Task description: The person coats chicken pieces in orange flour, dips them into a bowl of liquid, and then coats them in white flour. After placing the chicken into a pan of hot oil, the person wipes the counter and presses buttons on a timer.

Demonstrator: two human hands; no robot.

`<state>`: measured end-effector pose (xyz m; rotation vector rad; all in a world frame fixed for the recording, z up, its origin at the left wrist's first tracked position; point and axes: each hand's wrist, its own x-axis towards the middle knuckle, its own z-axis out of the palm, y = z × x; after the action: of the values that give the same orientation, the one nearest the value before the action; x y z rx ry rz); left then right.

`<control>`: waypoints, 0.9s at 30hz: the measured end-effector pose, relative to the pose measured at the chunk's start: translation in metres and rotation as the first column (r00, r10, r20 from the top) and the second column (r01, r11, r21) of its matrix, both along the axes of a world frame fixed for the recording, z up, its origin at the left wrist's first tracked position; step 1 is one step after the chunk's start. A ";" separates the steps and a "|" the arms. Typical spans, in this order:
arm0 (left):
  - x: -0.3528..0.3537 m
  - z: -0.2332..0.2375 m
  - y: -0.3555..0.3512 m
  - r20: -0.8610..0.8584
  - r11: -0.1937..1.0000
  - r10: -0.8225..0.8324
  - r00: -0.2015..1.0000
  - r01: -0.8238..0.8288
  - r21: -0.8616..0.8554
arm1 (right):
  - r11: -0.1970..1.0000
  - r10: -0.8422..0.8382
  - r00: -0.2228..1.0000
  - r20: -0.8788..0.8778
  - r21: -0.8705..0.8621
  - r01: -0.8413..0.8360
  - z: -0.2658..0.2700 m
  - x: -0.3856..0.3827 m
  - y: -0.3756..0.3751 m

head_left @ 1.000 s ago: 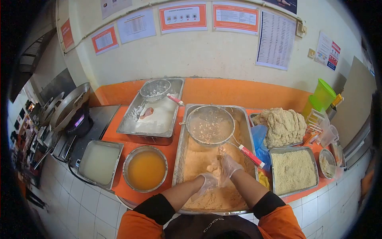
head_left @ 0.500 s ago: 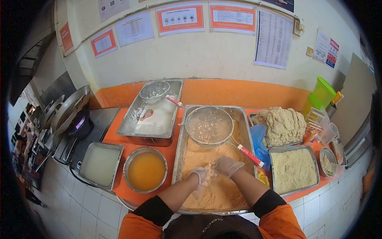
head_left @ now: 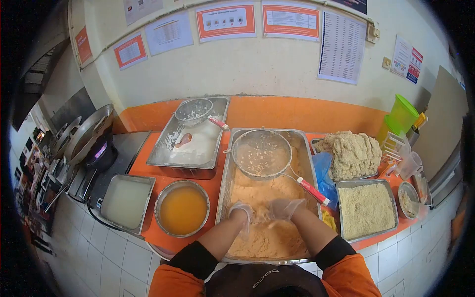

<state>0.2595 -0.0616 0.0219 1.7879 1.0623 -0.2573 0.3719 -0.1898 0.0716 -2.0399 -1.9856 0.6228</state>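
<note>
My left hand (head_left: 241, 213), in a clear plastic glove, is down in the orange-tinted flour (head_left: 272, 242) in a deep metal tray (head_left: 224, 190). Its fingers are sunk in the flour and hidden. Opposite it, my right hand (head_left: 287, 209), gloved too, touches the same flour, its fingertips blurred and partly covered. Between the two hands lies loose, crumbly flour; whether a coated piece is in it I cannot make out. A round wire sieve (head_left: 262, 154) with a red-and-white handle (head_left: 313, 191) rests across the tray's far part.
Left of the tray stand a bowl of orange liquid (head_left: 182, 210) and a pan of cloudy liquid (head_left: 126, 202). Behind them, a white-flour tray (head_left: 208, 163) holds a pinkish piece (head_left: 184, 140). On the right are a crumb tray (head_left: 367, 210) and a crumb-coated heap (head_left: 350, 154). A burner flame (head_left: 101, 151) is lit far left.
Both hands have pressed lower into the flour. The pale, flaky clump that showed between them is no longer distinct. My left hand has shifted slightly up and left.
</note>
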 end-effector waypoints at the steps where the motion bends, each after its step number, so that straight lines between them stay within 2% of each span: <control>1: -0.001 0.015 -0.005 -0.001 1.000 0.000 1.000 0.000 -0.001 | 0.989 0.124 0.990 -0.061 -0.079 -0.129 -0.001 0.002 -0.002; 3: -0.003 0.040 -0.013 -0.127 0.976 -0.032 0.991 0.058 0.211 | 0.921 0.224 0.958 -0.177 -0.283 -0.268 -0.017 -0.005 -0.002; 4: -0.005 0.049 -0.015 -0.130 0.976 -0.033 0.991 0.060 0.209 | 0.876 0.257 0.945 -0.202 -0.365 -0.316 -0.033 -0.012 0.000; 5: -0.008 0.056 -0.018 -0.239 0.880 -0.260 0.935 0.332 0.339 | 0.829 0.290 0.933 -0.211 -0.432 -0.355 -0.054 -0.021 0.001; 6: -0.008 0.060 -0.018 -0.371 0.697 -0.445 0.815 0.576 0.427 | 0.791 0.321 0.924 -0.210 -0.476 -0.383 -0.075 -0.032 0.002; 7: -0.007 0.057 -0.020 -0.371 0.695 -0.446 0.814 0.576 0.430 | 0.764 0.342 0.919 -0.199 -0.510 -0.395 -0.093 -0.045 0.003; 9: -0.005 0.048 -0.027 -0.550 0.601 -0.460 0.698 0.700 0.386 | 0.726 0.363 0.917 -0.166 -0.567 -0.390 -0.108 -0.070 0.001; 11: -0.009 0.044 -0.026 -0.536 0.613 -0.474 0.698 0.699 0.368 | 0.698 0.367 0.912 -0.185 -0.593 -0.401 -0.111 -0.078 0.002; 13: -0.010 0.044 -0.026 -0.527 0.623 -0.485 0.698 0.699 0.351 | 0.685 0.359 0.893 -0.270 -0.574 -0.449 -0.102 -0.072 0.003; 15: -0.008 0.047 -0.023 -0.617 0.547 -0.538 0.575 0.794 0.263 | 0.719 0.314 0.867 -0.386 -0.501 -0.483 -0.089 -0.058 0.007; 16: -0.008 0.050 -0.022 -0.620 0.547 -0.535 0.574 0.794 0.264 | 0.783 0.254 0.861 -0.441 -0.428 -0.451 -0.079 -0.050 0.009; 17: -0.007 0.054 -0.021 -0.513 0.712 -0.406 0.756 0.614 0.341 | 0.929 0.100 0.846 -0.523 -0.255 -0.268 -0.040 -0.048 0.005; 18: -0.006 0.058 -0.021 -0.386 0.836 -0.237 0.891 0.390 0.386 | 0.927 0.103 0.848 -0.520 -0.258 -0.271 -0.014 -0.049 0.002; 19: -0.005 0.065 -0.019 -0.380 0.841 -0.233 0.895 0.382 0.384 | 0.988 0.064 0.973 -0.221 -0.122 -0.092 0.009 -0.051 -0.001; 20: -0.004 0.073 -0.017 -0.289 0.832 -0.159 0.944 0.285 0.475 | 0.997 -0.043 0.996 0.083 0.070 0.037 0.018 -0.052 -0.002; 21: -0.006 0.075 -0.016 -0.197 0.811 -0.092 0.976 0.188 0.554 | 0.994 0.023 0.886 0.462 0.088 -0.072 -0.051 -0.042 0.007; 22: -0.008 0.073 -0.015 -0.205 0.810 -0.097 0.974 0.197 0.552 | 0.994 0.018 0.890 0.455 0.088 -0.066 -0.071 -0.042 0.013; 23: -0.009 0.070 -0.013 -0.082 0.772 -0.058 0.995 0.097 0.629 | 1.000 -0.030 0.864 0.502 0.023 0.021 -0.083 -0.045 0.019; 24: -0.009 0.068 -0.011 0.048 0.725 -0.027 0.998 -0.013 0.689 | 0.993 -0.072 0.830 0.553 -0.037 0.110 -0.088 -0.046 0.022; 25: -0.009 0.067 -0.011 0.046 0.721 -0.033 0.998 -0.008 0.692 | 0.993 -0.079 0.831 0.551 -0.032 0.116 -0.071 -0.046 0.020; 27: -0.010 0.066 -0.009 -0.080 0.706 -0.091 0.993 0.121 0.697 | 0.972 -0.112 0.961 0.254 -0.173 0.159 -0.029 -0.035 0.017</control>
<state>0.2495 -0.0704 0.0875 2.5476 1.1764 0.0708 0.3371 -0.1726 0.0426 -2.4518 -1.9533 0.5795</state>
